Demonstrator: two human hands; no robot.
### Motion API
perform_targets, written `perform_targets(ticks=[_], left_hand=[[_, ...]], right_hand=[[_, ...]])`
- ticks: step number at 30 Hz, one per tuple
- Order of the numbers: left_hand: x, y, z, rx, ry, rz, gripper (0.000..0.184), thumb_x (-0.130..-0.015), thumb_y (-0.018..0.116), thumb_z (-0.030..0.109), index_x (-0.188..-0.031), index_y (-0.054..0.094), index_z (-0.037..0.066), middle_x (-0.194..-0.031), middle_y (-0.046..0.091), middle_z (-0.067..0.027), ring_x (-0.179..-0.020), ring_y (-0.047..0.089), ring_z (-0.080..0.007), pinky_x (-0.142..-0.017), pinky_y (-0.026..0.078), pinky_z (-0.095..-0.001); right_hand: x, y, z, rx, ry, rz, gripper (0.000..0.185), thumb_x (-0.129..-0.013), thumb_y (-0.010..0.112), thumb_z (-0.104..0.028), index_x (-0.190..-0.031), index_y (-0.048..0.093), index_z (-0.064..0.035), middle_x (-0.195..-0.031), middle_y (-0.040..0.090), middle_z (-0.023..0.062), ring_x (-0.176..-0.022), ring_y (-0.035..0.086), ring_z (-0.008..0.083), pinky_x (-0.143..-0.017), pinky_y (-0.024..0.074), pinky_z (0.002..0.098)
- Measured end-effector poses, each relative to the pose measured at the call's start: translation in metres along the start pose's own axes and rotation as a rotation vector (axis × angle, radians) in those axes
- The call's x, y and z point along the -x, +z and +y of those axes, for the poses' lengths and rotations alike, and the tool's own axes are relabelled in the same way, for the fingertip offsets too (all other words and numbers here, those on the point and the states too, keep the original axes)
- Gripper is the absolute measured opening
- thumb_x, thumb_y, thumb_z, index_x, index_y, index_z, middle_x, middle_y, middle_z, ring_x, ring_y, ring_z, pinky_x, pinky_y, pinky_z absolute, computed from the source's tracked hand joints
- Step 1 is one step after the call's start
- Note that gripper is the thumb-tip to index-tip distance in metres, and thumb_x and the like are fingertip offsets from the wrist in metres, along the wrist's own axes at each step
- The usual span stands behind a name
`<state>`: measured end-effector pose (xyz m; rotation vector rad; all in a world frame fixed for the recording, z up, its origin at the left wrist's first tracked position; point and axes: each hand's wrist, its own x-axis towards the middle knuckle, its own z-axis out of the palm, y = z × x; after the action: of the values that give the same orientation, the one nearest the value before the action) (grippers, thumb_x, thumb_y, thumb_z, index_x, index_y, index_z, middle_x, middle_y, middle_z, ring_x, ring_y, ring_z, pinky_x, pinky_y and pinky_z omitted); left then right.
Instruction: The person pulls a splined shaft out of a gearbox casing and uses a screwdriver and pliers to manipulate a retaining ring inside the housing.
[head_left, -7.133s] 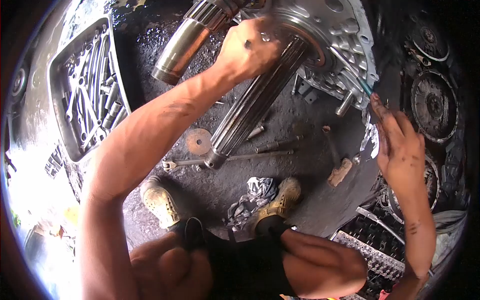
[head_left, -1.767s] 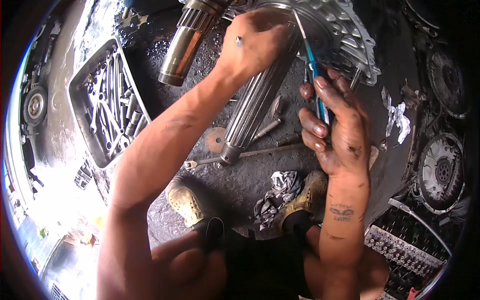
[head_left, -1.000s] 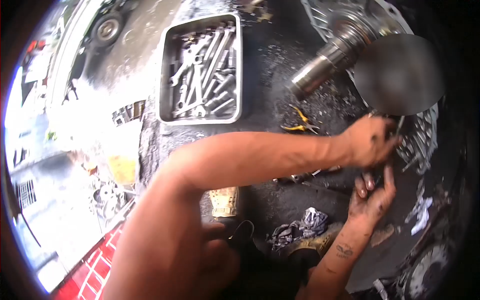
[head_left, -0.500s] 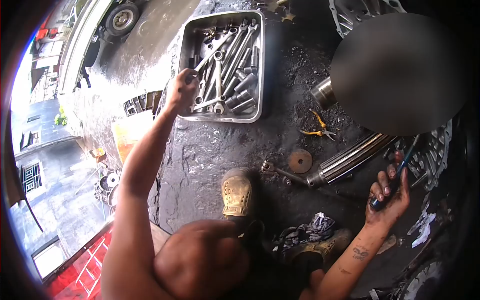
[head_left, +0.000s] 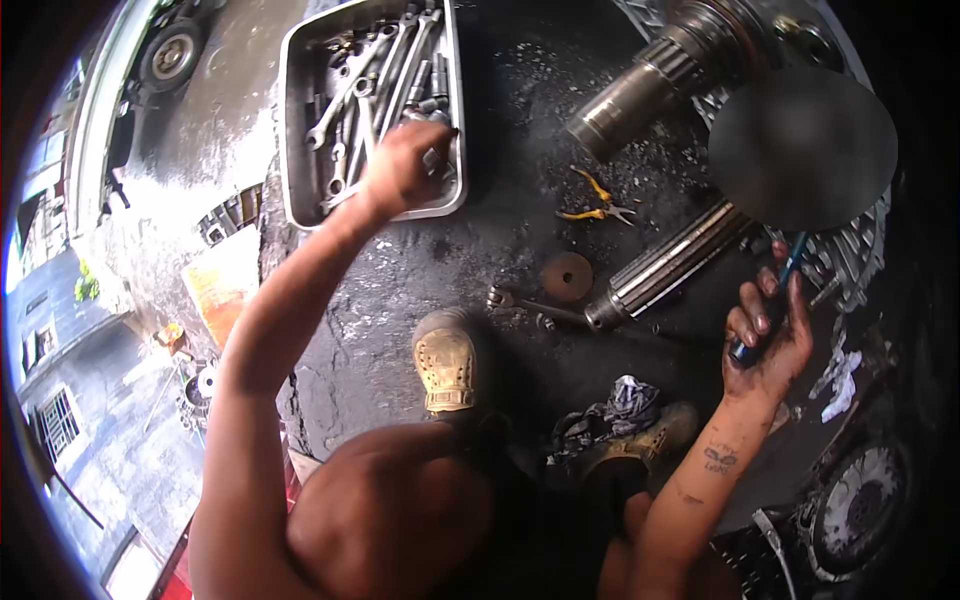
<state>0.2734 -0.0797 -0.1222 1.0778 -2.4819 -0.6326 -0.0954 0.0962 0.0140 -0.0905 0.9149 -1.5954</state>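
Observation:
My left hand (head_left: 405,168) reaches into the lower right part of a metal tray (head_left: 462,110). Its fingers are curled over the sockets there, and a shiny bit of metal shows at them; what they grip is mostly hidden. Combination wrenches (head_left: 362,110) fill much of the tray. Off to the right, my right hand (head_left: 770,335) is closed around a screwdriver-like tool (head_left: 742,350) with a dark and blue handle, its far end running up toward a blurred patch.
Yellow-handled pliers (head_left: 598,208) lie on the greasy floor. Around them are a splined shaft (head_left: 665,265), a large gear shaft (head_left: 640,95), a rusty disc (head_left: 567,276) and a metal bar (head_left: 540,305). A crumpled rag (head_left: 610,415) is near my shoe (head_left: 445,365).
My left hand has moved from the tray's left edge to the sockets at its lower right. The view has shifted, and my right hand still holds the tool.

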Motion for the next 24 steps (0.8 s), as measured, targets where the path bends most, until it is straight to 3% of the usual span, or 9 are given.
perform_targets(ticks=[2,3,6,9,12,16,18,20,24], left_hand=[[-0.01,0.029,0.042,0.071,0.226,-0.108,0.042,-0.067,0.067,0.006,-0.108,0.059,0.004,-0.1,0.06,-0.0151,-0.094,0.059,-0.0331,-0.082,0.048,-0.0402],[-0.022,0.044,0.065,-0.094,0.212,-0.396,0.041,-0.07,0.065,0.01,-0.11,0.058,0.005,-0.103,0.058,-0.0142,-0.098,0.057,-0.0305,-0.083,0.046,-0.0402],[-0.046,0.094,0.095,-0.17,0.461,-0.346,0.049,-0.072,0.065,0.019,-0.118,0.054,0.006,-0.108,0.054,-0.0096,-0.105,0.052,-0.0254,-0.089,0.041,-0.0415],[-0.074,0.116,0.113,-0.389,0.355,-0.689,0.067,-0.067,0.072,0.028,-0.126,0.049,0.007,-0.115,0.054,-0.0097,-0.114,0.05,-0.0249,-0.093,0.039,-0.041],[-0.076,0.137,0.116,-0.348,0.181,-0.788,0.062,-0.069,0.07,0.022,-0.124,0.047,0.005,-0.107,0.059,-0.017,-0.1,0.06,-0.0325,-0.08,0.05,-0.0414],[-0.063,0.119,0.116,-0.36,0.234,-0.627,0.041,-0.078,0.066,0.022,-0.108,0.054,-0.003,-0.103,0.062,-0.0194,-0.095,0.064,-0.0311,-0.071,0.052,-0.0427],[-0.066,0.077,0.137,-0.027,-0.159,-0.789,0.026,-0.081,0.06,0.015,-0.1,0.054,-0.003,-0.097,0.061,-0.0214,-0.083,0.066,-0.0309,-0.065,0.052,-0.0437],[-0.044,0.051,0.13,0.126,0.09,-0.624,0.019,-0.084,0.055,0.012,-0.095,0.053,-0.003,-0.086,0.06,-0.021,-0.068,0.063,-0.0316,-0.059,0.051,-0.0444],[-0.055,-0.013,0.173,0.431,-0.214,-0.481,0.03,-0.093,0.055,0.031,-0.099,0.053,0.002,-0.065,0.058,-0.017,-0.054,0.054,-0.0185,-0.054,0.042,-0.0374]], right_hand=[[-0.001,-0.001,0.002,0.004,-0.004,0.008,0.037,-0.1,0.041,-0.021,-0.128,0.038,0.0019,-0.083,0.048,0.0073,-0.058,0.044,0.0119,-0.044,0.0401,0.0239],[-0.001,-0.001,0.003,-0.003,-0.004,0.016,0.035,-0.099,0.041,-0.021,-0.127,0.041,0.0014,-0.083,0.049,0.0073,-0.058,0.045,0.0118,-0.044,0.0408,0.0245],[-0.001,0.003,0.004,-0.029,-0.012,0.015,0.033,-0.099,0.043,-0.021,-0.124,0.044,0.0004,-0.082,0.05,0.0064,-0.057,0.045,0.0114,-0.044,0.0396,0.0238],[-0.002,0.007,0.008,-0.087,0.011,0.03,0.03,-0.096,0.048,-0.022,-0.118,0.05,-0.003,-0.081,0.051,0.0051,-0.057,0.046,0.0112,-0.044,0.0376,0.0234],[-0.006,0.005,0.012,-0.176,0.053,0.027,0.024,-0.093,0.052,-0.022,-0.111,0.055,-0.006,-0.079,0.051,0.0047,-0.058,0.047,0.0126,-0.047,0.0384,0.0257],[-0.013,0.006,0.013,-0.305,0.052,-0.027,0.025,-0.093,0.051,-0.019,-0.108,0.053,0.0011,-0.081,0.049,0.0047,-0.061,0.047,0.0125,-0.05,0.0421,0.0253],[-0.014,0.005,0.012,-0.351,0.062,-0.072,0.025,-0.093,0.051,-0.019,-0.107,0.053,0.0015,-0.08,0.05,0.0049,-0.06,0.047,0.0119,-0.05,0.0423,0.0246],[-0.013,0.004,0.011,-0.363,0.044,-0.087,0.026,-0.094,0.051,-0.02,-0.109,0.053,0.0013,-0.078,0.049,0.0042,-0.058,0.046,0.0101,-0.047,0.0411,0.0228],[-0.014,0.001,0.014,-0.338,0.017,-0.048,0.031,-0.095,0.051,-0.028,-0.112,0.053,-0.0022,-0.072,0.048,0.0012,-0.05,0.04,0.0071,-0.041,0.0376,0.0207]])
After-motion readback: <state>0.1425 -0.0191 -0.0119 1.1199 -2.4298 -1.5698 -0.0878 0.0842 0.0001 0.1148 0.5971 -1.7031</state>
